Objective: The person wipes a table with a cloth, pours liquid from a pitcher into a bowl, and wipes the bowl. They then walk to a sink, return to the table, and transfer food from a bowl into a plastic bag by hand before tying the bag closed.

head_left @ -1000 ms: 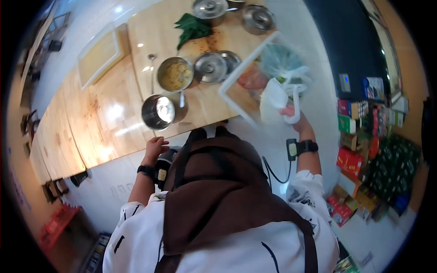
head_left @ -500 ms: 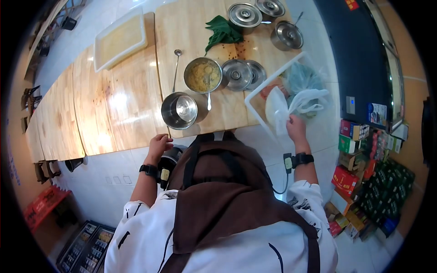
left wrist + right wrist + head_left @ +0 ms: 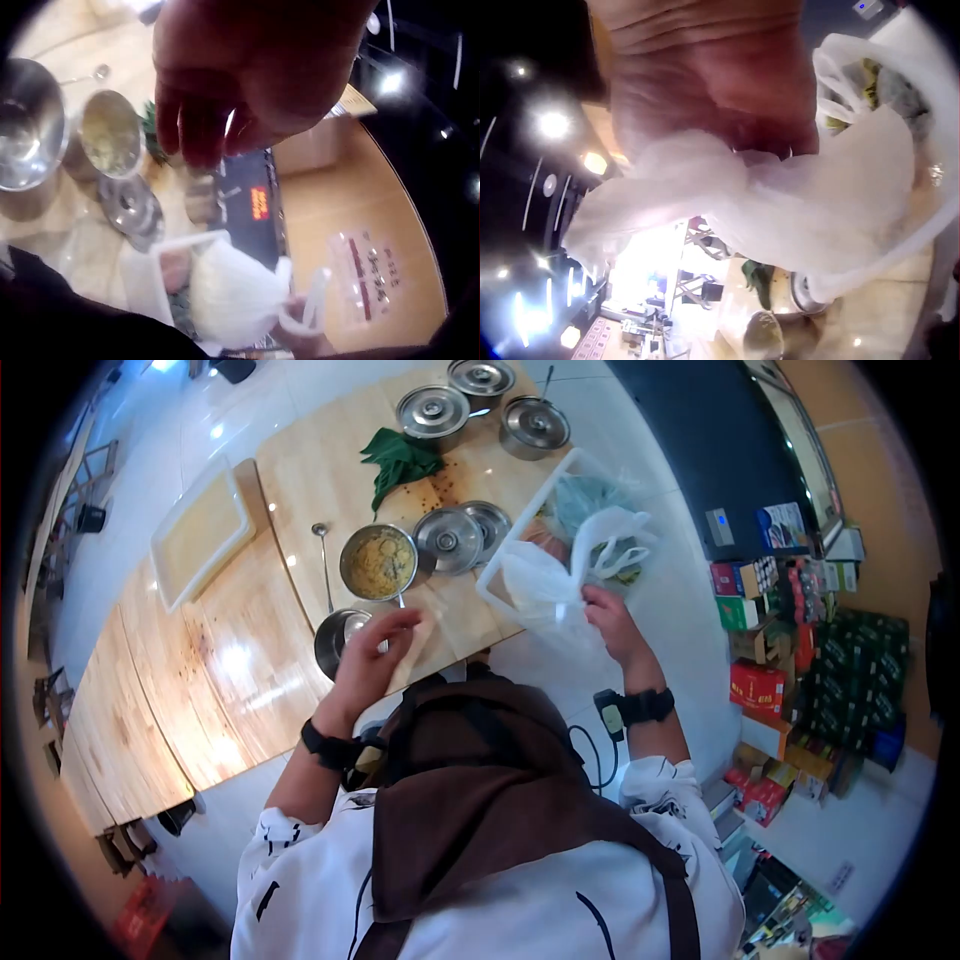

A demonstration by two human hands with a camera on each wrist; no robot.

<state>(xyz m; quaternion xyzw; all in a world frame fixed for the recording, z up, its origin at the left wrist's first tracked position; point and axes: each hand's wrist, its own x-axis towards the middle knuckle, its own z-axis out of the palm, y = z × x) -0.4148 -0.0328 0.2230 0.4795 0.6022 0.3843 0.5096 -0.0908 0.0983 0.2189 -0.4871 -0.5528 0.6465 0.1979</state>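
Note:
My right hand [image 3: 617, 628] pinches the gathered neck of a white plastic bag [image 3: 540, 575] over the near side of a clear tub [image 3: 488, 592]. In the right wrist view the fingers of that hand [image 3: 720, 97] are curled into the white plastic [image 3: 802, 202]. My left hand [image 3: 375, 660] hangs above the table edge, partly covering an empty steel pot [image 3: 328, 645], its fingers loosely bent and holding nothing. A steel pot of yellow food [image 3: 380, 563] with a spoon stands just beyond it. The left wrist view shows the left hand [image 3: 255, 75] above the white bag [image 3: 232, 292].
Two loose lids [image 3: 447, 541] lie beside the food pot. Lidded pots [image 3: 534, 426] and green leaves [image 3: 400, 462] are at the back. A ladle [image 3: 323, 565] lies left of the pots, and a white tray [image 3: 205, 535] stands farther left. The tub also holds a bluish bag [image 3: 590, 503].
My left hand has risen from the table edge and moved inward over the empty pot. My right hand has drawn the white bag's neck left, and the bag looks fuller. The head view has shifted.

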